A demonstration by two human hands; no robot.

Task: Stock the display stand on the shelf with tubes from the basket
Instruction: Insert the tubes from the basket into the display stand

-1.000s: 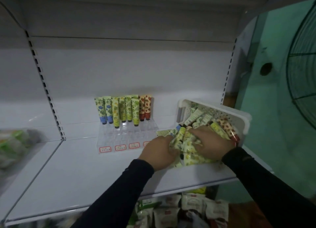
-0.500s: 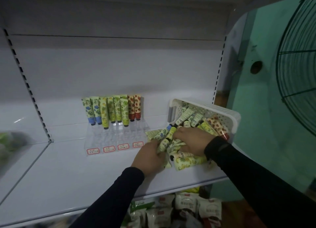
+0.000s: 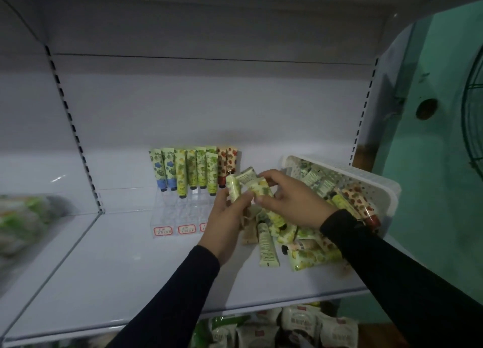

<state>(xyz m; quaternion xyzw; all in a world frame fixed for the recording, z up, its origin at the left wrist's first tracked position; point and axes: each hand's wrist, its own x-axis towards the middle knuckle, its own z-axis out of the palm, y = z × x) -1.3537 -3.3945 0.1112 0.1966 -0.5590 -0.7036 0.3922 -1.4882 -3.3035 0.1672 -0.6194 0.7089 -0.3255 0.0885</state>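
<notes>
The shelf (image 3: 117, 256) is smooth painted metal with a faint sheen. The stand (image 3: 180, 211) is clear glossy plastic (almost see-through). The tubes (image 3: 192, 171) look like soft, slightly glossy printed plastic. The basket (image 3: 376, 175) is matt white perforated plastic. Sleeves (image 3: 407, 274) are matt dark cloth.

The light is dim and cool. A white metal shelving unit (image 3: 130, 264) fills most of the scene, its pale back panel (image 3: 203, 107) rising to an upper shelf (image 3: 209, 15) overhead. Slotted uprights (image 3: 70, 123) run down both sides. To the right stands a teal-green wall (image 3: 441, 164) with a round dark hole (image 3: 426, 109), and a wire fan guard (image 3: 471, 128) at the edge. Blurred packets (image 3: 23, 217) sit far left; more packets (image 3: 287, 326) fill the shelf below.
</notes>
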